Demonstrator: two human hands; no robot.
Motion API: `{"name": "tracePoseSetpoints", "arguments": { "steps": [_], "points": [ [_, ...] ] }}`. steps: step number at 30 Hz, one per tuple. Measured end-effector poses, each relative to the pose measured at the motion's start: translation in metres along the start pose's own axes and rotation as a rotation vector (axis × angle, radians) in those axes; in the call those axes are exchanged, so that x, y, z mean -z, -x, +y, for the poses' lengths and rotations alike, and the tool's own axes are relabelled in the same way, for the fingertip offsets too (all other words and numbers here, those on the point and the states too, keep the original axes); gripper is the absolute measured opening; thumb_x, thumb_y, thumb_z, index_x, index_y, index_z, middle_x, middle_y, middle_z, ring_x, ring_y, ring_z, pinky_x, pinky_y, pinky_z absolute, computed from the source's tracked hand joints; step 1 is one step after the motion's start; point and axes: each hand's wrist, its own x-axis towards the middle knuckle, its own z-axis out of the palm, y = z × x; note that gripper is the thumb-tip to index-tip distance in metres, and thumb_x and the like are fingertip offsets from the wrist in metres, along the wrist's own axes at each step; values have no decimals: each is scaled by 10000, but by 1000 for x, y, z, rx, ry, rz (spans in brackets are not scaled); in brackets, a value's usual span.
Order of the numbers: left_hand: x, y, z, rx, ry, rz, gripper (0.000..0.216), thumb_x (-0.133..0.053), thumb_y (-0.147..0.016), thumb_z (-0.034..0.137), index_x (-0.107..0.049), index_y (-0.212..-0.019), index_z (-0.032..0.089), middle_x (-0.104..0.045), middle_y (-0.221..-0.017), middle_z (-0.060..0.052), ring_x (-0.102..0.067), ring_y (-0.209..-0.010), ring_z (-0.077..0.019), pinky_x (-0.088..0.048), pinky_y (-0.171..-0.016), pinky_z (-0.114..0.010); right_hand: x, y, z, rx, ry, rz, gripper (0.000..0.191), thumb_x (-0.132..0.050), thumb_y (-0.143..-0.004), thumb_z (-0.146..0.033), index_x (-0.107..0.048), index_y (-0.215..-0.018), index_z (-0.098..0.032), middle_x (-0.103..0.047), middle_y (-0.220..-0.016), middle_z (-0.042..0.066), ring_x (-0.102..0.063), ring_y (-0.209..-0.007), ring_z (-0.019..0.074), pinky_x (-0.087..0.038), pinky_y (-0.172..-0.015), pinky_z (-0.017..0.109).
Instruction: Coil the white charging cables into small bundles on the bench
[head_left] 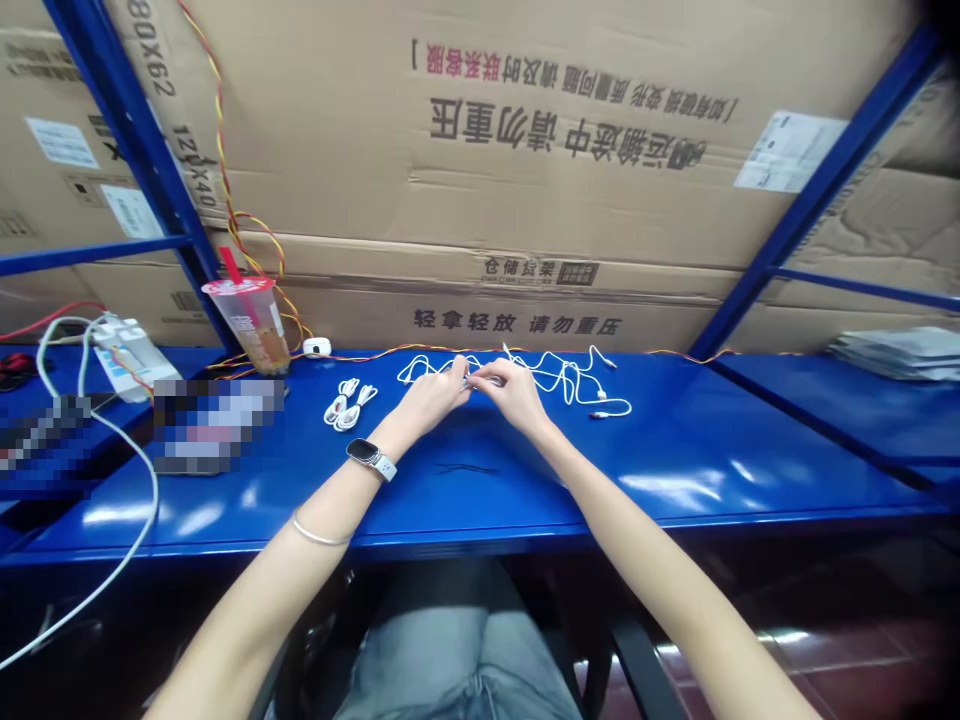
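Note:
My left hand (439,393) and my right hand (517,397) meet above the blue shelf board, fingertips pinched together on a white cable (495,379). Most of the held piece is hidden by the fingers. Just behind and to the right of my hands, loose white cables (568,376) lie in tangled loops, with plug ends (598,414) showing. Left of my left hand rests a coiled, bundled white cable (349,406). Thin black ties (465,468) lie on the board nearer to me, below my hands.
At the left stand a drink cup (251,318) with a red straw, a small white case (316,347), a blurred-out flat object (221,425) and a white power strip (131,355). Cardboard (450,200) backs the blue shelf (660,470). Flat packets (900,352) are stacked right.

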Motion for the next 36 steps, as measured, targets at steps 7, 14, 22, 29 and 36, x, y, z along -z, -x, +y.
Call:
{"name": "tracePoseSetpoints", "arguments": {
  "steps": [7,14,22,29,36],
  "points": [
    [0,4,-7,-72,44,7,389,-389,-931,339,-391,-1298,211,-690,-937,-89,-681,-815,-235,-454,-642,-260,-2,-3,11,-172,-270,-197,403,-532,-827,-517,-691,-767,-152,-666,-743,42,-587,-694,164,-466,-686,288],
    [-3,4,-6,-65,103,-16,381,-389,-920,367,-432,-1258,196,-688,-850,-70,-669,-777,-223,-428,-636,-251,9,-5,8,-342,-496,-272,365,-686,-708,-490,-723,-758,-130,-677,-715,46,-581,-666,142,-473,-690,279],
    [-14,-1,-10,-98,432,82,211,-435,-882,317,-501,-1044,199,-647,-769,-13,-604,-654,-156,-377,-585,-227,10,-5,9,-477,-710,-303,420,-667,-732,-536,-724,-841,-135,-700,-777,76,-611,-681,134,-483,-668,257],
    [-11,-7,-13,124,1331,70,172,-426,-886,375,-357,-869,218,-328,-536,107,-275,-406,-50,-220,-428,-170,13,-8,2,-314,-665,-228,448,-573,-804,-539,-697,-956,-137,-661,-809,60,-569,-659,107,-445,-611,230],
    [4,1,-4,103,1735,-204,173,-439,-885,365,-444,-901,193,-197,-526,113,-149,-374,-27,-199,-394,-145,10,-8,-3,-138,-567,-140,354,-687,-722,-374,-605,-1013,-191,-634,-886,20,-580,-804,136,-452,-683,239]
  ]
}}
